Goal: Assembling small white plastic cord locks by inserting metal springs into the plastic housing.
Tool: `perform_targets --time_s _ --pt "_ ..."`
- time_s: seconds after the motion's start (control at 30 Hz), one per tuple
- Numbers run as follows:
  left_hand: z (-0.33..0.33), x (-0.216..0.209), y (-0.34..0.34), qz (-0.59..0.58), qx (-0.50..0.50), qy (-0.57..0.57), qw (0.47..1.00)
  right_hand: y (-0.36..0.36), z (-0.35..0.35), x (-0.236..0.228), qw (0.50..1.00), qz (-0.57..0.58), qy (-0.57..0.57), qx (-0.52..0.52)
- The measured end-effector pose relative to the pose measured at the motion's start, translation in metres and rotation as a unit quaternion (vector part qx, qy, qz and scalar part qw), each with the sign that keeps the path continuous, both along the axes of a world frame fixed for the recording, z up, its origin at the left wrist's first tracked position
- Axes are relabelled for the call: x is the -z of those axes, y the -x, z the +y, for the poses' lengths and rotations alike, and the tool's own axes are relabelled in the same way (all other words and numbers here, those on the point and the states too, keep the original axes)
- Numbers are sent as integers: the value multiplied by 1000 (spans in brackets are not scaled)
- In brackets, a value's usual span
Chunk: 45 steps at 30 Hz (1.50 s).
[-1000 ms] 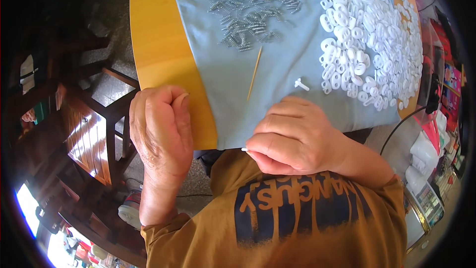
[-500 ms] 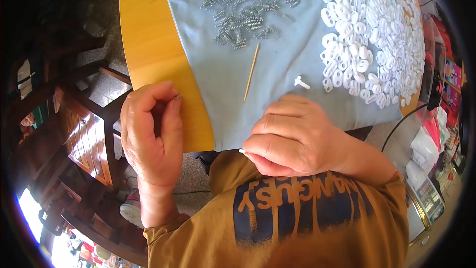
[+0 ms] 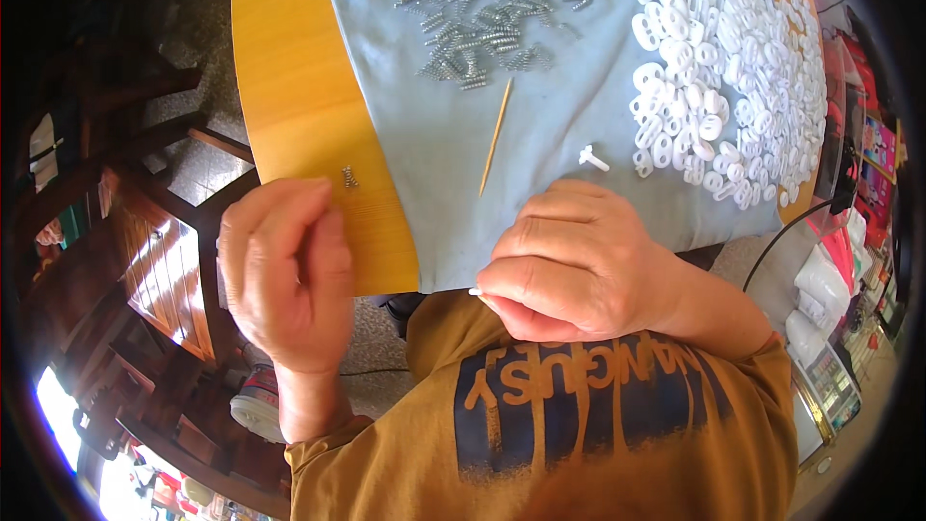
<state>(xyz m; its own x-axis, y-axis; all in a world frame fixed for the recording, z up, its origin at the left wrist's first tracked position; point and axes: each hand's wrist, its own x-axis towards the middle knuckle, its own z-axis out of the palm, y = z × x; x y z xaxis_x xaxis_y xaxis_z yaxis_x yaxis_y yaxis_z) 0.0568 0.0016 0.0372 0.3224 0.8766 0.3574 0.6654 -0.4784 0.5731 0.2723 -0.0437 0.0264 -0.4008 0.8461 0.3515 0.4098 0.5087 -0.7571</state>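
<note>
My left hand (image 3: pixel 289 275) hovers over the table's left edge. Its fingers are loosely curled, thumb apart from them, and nothing shows between them. Just beyond its fingertips a small metal coil spring (image 3: pixel 349 177) lies on the bare wood. My right hand (image 3: pixel 574 265) is closed in a pinch near the front edge of the cloth. A small white plastic piece (image 3: pixel 475 291) pokes out from between its thumb and forefinger; the rest is hidden in the hand. Beyond that hand, a white plastic pin with a crosspiece (image 3: pixel 593 157) lies on the grey-blue cloth (image 3: pixel 434 203).
A heap of coil springs (image 3: pixel 492 14) lies at the far middle of the cloth. To the right spreads a large pile of white plastic rings (image 3: pixel 733 77). One thin wooden stick (image 3: pixel 496 137) lies between. Yellow wood of the tabletop (image 3: pixel 289 68) shows at left.
My left hand has drawn back slightly to the left from the spring, which was at its fingertips and now lies in plain sight on the wood. My right hand has barely moved.
</note>
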Motion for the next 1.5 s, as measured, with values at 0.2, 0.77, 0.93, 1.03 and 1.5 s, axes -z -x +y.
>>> perform_targets --time_s 0.2,0.77,0.93,1.03,1.5 --pt "-1 4 -2 69 5 -6 998 0 1 -2 1000 -8 6 -5" --pt "-7 2 2 59 -36 20 997 0 0 -1 1000 -5 5 0" --pt "-5 2 1 50 -46 12 998 1 1 -1 1000 -1 7 1" --pt "-3 1 0 41 -65 12 997 1 1 -2 1000 -4 3 1" --pt "4 0 3 61 -66 46 995 1 1 -2 1000 -7 7 2"
